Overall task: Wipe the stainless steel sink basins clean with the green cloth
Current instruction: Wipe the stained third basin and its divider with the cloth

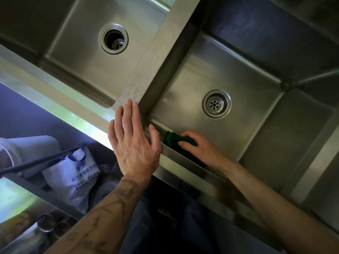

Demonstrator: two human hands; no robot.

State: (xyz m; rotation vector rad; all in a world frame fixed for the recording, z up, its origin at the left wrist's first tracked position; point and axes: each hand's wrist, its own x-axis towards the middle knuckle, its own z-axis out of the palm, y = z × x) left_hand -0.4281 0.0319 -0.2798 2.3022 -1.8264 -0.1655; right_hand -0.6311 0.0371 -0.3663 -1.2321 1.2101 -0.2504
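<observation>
Two stainless steel basins lie below me. The right basin (pixel 253 85) has a strainer drain (pixel 216 103). The left basin (pixel 86 57) has an open drain hole (pixel 113 38). A dark green cloth (pixel 172 138) sits bunched against the near wall of the right basin, close to its near left corner. My right hand (pixel 200 147) grips the cloth and presses it to the steel there. My left hand (pixel 133 142) rests flat, fingers straight, on the front rim where the divider (pixel 152 57) between the basins meets it.
Below the counter at the left stand a white printed tote bag (pixel 73 178), a white roll-like object (pixel 27 153) and a dark rod (pixel 36 162). Round metal lids (pixel 46 222) lie lower left. A steel spout (pixel 315 77) juts in from the right over the right basin.
</observation>
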